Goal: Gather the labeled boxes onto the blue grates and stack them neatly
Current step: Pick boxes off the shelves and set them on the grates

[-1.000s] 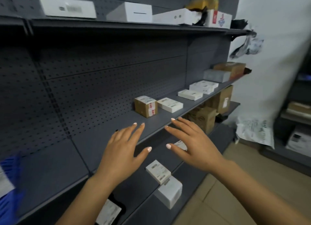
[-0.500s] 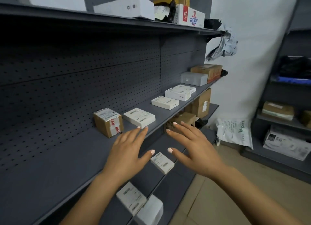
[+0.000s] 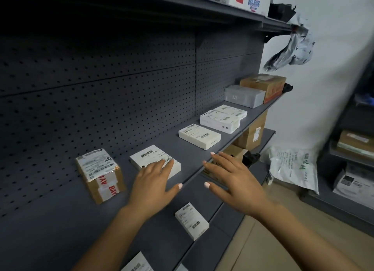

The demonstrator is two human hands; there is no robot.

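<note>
Labeled boxes: still loose along grey shelf — brown box, white box, more beyond; blue grates out of view, none visibly gathered. Left hand flat, fingers spread, fingertips over white box; right hand spread, empty, off shelf edge. Progress judged early: lifting, carrying, stacking all remaining.

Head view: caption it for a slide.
Left hand reaches a white box on the shelf; right hand open alongside.

A dark grey shelf carries a taped brown box and several white labelled boxes.
</note>
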